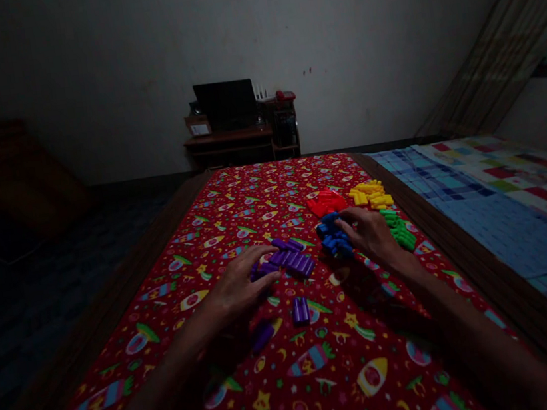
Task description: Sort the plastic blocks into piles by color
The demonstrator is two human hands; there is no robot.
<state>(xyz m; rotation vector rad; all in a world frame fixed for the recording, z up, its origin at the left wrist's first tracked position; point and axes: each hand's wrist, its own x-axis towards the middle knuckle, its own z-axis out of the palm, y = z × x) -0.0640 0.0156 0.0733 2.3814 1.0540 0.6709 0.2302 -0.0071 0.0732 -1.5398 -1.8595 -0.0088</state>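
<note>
Head view: left hand [237, 290] spread, fingertips touching purple blocks [291, 260]; right hand [371, 236] curled over blue blocks [333, 237], grip unclear, beside green blocks [400, 230].

On the red patterned worktop [253, 201], the left grip [237, 289] lies flat, fingers spread, touching the purple blocks [291, 260] near the middle. The right grip [370, 232] curls over the blue blocks [333, 237]. Red blocks [326, 201], yellow blocks [370, 195] and green blocks [397, 229] lie just beside it, toward the right edge.
</note>
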